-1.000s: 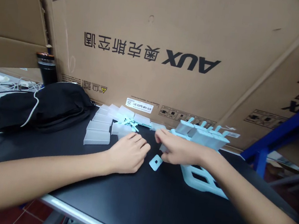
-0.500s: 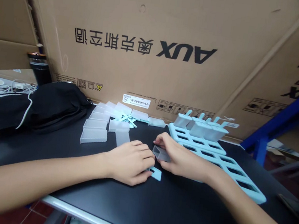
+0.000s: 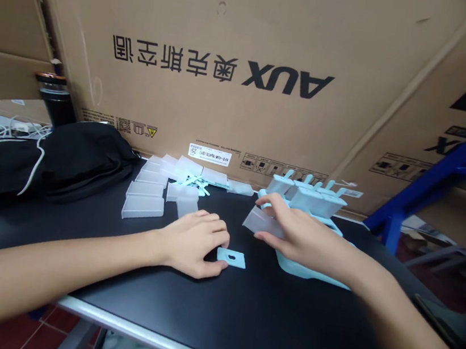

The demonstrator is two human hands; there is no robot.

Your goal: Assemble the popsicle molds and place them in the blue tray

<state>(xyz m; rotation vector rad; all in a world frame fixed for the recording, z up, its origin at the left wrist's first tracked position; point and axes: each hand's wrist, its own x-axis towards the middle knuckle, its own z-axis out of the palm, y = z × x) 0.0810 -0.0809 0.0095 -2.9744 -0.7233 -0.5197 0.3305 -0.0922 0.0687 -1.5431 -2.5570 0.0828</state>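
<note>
My right hand [image 3: 286,224] grips a translucent popsicle mold [image 3: 263,222] between thumb and fingers, in front of the blue mold tray [image 3: 302,268], part of which my hand and forearm hide. My left hand [image 3: 200,244] rests low over the table, thumb and forefinger at the left end of a flat light-blue lid [image 3: 236,260] with a hole in it. At the back of the tray, several filled-in molds [image 3: 309,200] stand upright with blue sticks poking out. Left of centre lie several loose translucent molds [image 3: 143,207], next to a small pile of blue sticks [image 3: 194,182].
A large cardboard box [image 3: 224,110] walls off the back of the black table [image 3: 180,311]. To the left are a black bag [image 3: 84,160], a dark bottle [image 3: 56,100] and tangled white cables [image 3: 28,133]. A blue metal frame [image 3: 421,182] stands at the right.
My right hand has moved right with the mold, away from my left hand and towards the tray. My left hand has shifted slightly left with the lid, more of which now shows.
</note>
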